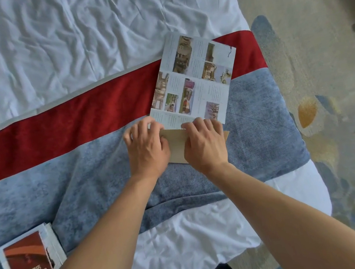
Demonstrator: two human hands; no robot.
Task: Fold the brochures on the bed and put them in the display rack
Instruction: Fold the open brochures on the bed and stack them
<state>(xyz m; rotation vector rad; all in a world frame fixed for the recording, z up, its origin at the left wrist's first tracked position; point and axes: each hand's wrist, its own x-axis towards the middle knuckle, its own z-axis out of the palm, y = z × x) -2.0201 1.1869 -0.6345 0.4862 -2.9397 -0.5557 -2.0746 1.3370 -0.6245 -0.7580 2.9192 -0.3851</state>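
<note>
Head view, near to far. Nearest, at lower left beside the left forearm, a stack of folded brochures (29,264) with a red cover lies on the bed (92,33), its long axis running toward the viewer and slightly leftward. Beyond it a blue-and-red bed runner (75,169) crosses the white sheet. On the runner, both hands work one open brochure (192,81). Its near panel (176,145), tan on the back, is turned up and over toward the printed side. The left hand (146,148) rests on the left part of this flap, fingers (146,124) curled, their tips at the fold line; the right hand (204,144) lies just beside it on the right part, fingers (197,124) likewise curled with tips on the fold. Whether the thumbs pinch the paper from beneath cannot be told. Beyond the fingertips the rest of the sheet lies flat, printed photographs up, its long axis pointing away from the viewer and tilted right, the far end reaching the white sheet. Right of the bed is patterned carpet (321,72).
</note>
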